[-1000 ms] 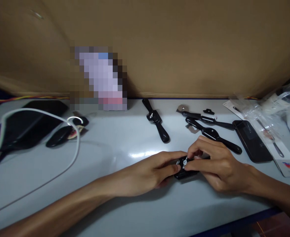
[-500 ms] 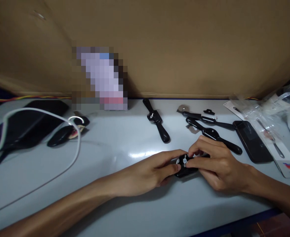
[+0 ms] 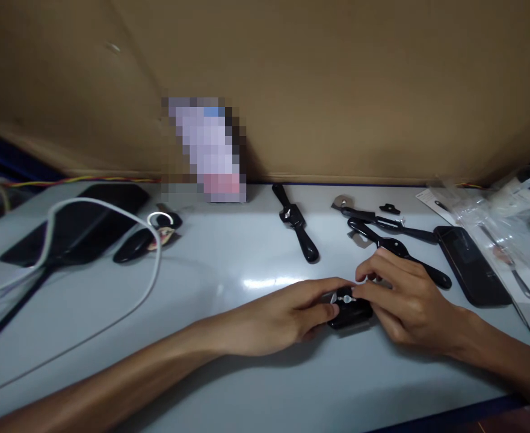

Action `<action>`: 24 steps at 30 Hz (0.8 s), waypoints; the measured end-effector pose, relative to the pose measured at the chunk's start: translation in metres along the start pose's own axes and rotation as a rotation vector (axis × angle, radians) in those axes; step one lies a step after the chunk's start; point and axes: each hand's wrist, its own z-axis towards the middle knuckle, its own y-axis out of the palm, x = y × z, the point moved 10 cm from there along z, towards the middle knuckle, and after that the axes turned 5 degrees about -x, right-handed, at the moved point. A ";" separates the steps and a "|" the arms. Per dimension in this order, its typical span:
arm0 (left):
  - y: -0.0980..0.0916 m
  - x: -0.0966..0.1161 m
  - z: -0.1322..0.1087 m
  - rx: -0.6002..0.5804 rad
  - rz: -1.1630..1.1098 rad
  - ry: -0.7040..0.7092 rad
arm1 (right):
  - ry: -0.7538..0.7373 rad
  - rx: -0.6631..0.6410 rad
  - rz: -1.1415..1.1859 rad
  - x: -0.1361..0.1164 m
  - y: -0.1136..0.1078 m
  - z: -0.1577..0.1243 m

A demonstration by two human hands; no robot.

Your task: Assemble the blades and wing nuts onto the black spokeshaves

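A black spokeshave (image 3: 354, 317) is held low over the near part of the table, its blade edge showing underneath. My left hand (image 3: 280, 319) grips its left side, thumb in front and fingers behind. My right hand (image 3: 404, 300) has its fingertips pinched at the silver wing screw (image 3: 347, 299) on top; the right handle is hidden behind this hand. Beyond lies an assembled spokeshave (image 3: 297, 218). To its right are two black spokeshave bodies, one farther (image 3: 388, 224) and one nearer (image 3: 397, 246), with a loose blade (image 3: 359, 240) and a small black cap (image 3: 390, 208).
A dark phone (image 3: 474, 264) and clear plastic packaging with cards (image 3: 524, 294) lie at the right. At the left are a white cable (image 3: 145, 219), a black flat object (image 3: 84, 219) and a black mouse-like object (image 3: 133, 245). A cardboard wall (image 3: 337, 90) closes off the back.
The wing screw has turned from upright to nearly sideways under my right fingers. The whole view has shifted slightly, with things appearing farther right.
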 end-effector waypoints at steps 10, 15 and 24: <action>0.003 0.003 0.000 -0.026 -0.015 0.017 | -0.039 0.057 0.177 -0.006 -0.002 -0.002; 0.001 0.004 -0.001 -0.006 0.008 0.006 | -0.015 0.134 0.329 -0.001 -0.013 0.000; -0.002 -0.006 -0.002 0.028 0.024 -0.016 | -0.043 0.069 0.201 -0.006 -0.011 0.002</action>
